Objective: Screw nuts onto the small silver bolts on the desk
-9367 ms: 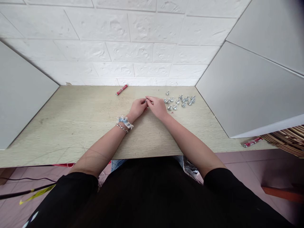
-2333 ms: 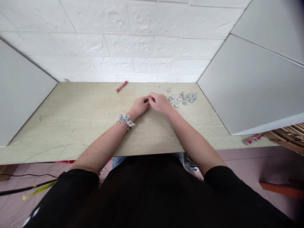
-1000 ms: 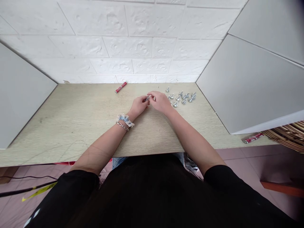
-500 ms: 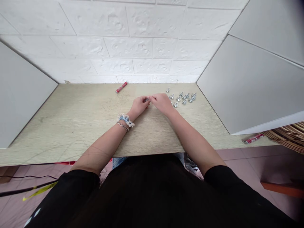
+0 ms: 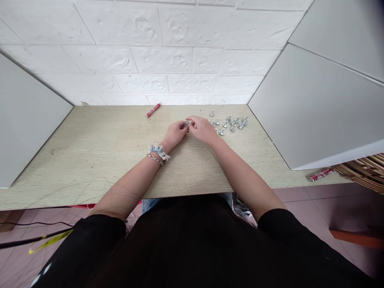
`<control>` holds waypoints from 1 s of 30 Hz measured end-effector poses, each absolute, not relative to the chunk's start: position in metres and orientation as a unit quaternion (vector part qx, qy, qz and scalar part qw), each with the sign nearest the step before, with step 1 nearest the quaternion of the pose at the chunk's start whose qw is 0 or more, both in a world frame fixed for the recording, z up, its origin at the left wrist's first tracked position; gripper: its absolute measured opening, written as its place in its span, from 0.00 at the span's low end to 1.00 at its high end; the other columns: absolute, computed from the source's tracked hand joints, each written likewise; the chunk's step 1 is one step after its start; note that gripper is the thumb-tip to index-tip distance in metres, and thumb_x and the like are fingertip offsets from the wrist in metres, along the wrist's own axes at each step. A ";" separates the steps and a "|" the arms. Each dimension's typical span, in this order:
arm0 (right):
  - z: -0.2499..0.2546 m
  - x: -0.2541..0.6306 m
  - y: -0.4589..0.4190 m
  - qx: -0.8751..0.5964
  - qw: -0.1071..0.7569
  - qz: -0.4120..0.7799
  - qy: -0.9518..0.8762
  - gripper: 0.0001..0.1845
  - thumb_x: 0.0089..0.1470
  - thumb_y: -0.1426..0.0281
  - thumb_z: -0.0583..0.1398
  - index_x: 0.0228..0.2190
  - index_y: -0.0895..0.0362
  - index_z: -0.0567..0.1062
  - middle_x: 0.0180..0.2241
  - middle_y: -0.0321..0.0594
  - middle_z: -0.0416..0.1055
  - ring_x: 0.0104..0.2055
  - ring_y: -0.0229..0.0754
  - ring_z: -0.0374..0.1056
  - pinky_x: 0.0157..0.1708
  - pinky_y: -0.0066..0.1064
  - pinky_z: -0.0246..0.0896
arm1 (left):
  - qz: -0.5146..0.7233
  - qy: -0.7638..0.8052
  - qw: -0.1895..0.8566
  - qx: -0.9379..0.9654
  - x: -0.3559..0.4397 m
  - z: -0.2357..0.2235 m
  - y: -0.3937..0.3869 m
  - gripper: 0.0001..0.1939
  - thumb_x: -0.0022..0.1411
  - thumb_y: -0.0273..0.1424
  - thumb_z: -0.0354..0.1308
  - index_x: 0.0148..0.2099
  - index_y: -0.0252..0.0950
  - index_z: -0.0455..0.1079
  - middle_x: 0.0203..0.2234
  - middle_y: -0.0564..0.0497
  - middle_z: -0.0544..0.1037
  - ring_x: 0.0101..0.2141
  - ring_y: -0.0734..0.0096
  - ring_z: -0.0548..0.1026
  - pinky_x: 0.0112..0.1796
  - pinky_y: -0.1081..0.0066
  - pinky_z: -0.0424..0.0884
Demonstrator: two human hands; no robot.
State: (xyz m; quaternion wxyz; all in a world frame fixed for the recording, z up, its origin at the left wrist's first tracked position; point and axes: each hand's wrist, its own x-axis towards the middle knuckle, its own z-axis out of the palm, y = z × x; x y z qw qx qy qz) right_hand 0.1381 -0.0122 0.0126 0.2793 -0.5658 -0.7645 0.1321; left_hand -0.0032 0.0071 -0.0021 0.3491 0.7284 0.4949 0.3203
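Observation:
In the middle of the table, my left hand [image 5: 175, 134] pinches a small silvery bolt [image 5: 186, 125] between thumb and fingers. Most of the bolt is covered by those fingers; a shiny end shows, seemingly with a nut on it. Close against that end is my right hand [image 5: 203, 129], its index finger stretched over the bolt and its thumb apart below. Nothing shows in its grasp. Right of my hands stand several loose bolts [image 5: 225, 124] with wide round bases, their threaded ends mostly pointing up.
A red tube-shaped stick [image 5: 153, 110] lies near the white brick wall [image 5: 180, 60]. Grey panels [image 5: 330, 108] bound the table [image 5: 99, 160] on both sides. At the right front edge are another red stick [image 5: 320, 175] and a woven basket [image 5: 364, 172].
The fingers of my right hand have loosened from a closed grip at the bolt's end and spread apart, uncovering that end. My left hand keeps the bolt in the same place.

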 end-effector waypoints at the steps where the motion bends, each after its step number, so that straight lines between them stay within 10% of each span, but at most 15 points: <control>1: 0.012 0.138 -0.012 -0.557 0.277 0.133 -0.772 0.19 0.55 0.74 0.50 0.45 0.57 0.74 0.41 0.43 0.75 0.41 0.43 0.68 0.42 0.33 0.59 | 0.321 0.496 0.348 0.728 -0.003 -0.002 0.007 0.07 0.57 0.30 0.50 0.29 0.35 0.67 0.16 0.56 0.68 0.22 0.74 0.67 0.28 0.74 0.61; 6: 0.015 0.140 -0.011 -0.583 0.259 0.124 -0.760 0.14 0.59 0.67 0.51 0.34 0.57 0.76 0.34 0.43 0.75 0.36 0.42 0.68 0.37 0.32 0.57 | 0.318 0.496 0.348 0.729 -0.004 -0.004 0.009 0.08 0.57 0.31 0.51 0.31 0.34 0.69 0.17 0.55 0.69 0.22 0.74 0.68 0.28 0.74 0.61; 10: 0.022 0.139 -0.014 -0.659 0.255 0.132 -0.696 0.31 0.64 0.55 0.42 0.19 0.57 0.70 0.22 0.43 0.69 0.28 0.42 0.65 0.29 0.32 0.53 | 0.321 0.497 0.354 0.725 -0.004 -0.005 0.010 0.08 0.57 0.33 0.53 0.30 0.35 0.68 0.18 0.55 0.70 0.22 0.74 0.68 0.28 0.73 0.62; 20: 0.012 0.139 -0.011 -0.549 0.304 0.140 -0.766 0.17 0.56 0.73 0.50 0.44 0.57 0.72 0.40 0.42 0.74 0.39 0.42 0.67 0.41 0.33 0.59 | 0.323 0.497 0.371 0.715 -0.003 -0.002 0.006 0.07 0.57 0.30 0.51 0.29 0.34 0.67 0.17 0.56 0.68 0.22 0.74 0.67 0.28 0.74 0.62; 30: 0.016 0.138 -0.012 -0.610 0.259 0.101 -0.742 0.20 0.62 0.62 0.49 0.28 0.57 0.74 0.33 0.45 0.74 0.37 0.44 0.67 0.34 0.32 0.56 | 0.319 0.492 0.340 0.735 -0.003 -0.006 0.010 0.09 0.57 0.29 0.52 0.36 0.33 0.72 0.20 0.55 0.71 0.24 0.74 0.69 0.29 0.74 0.63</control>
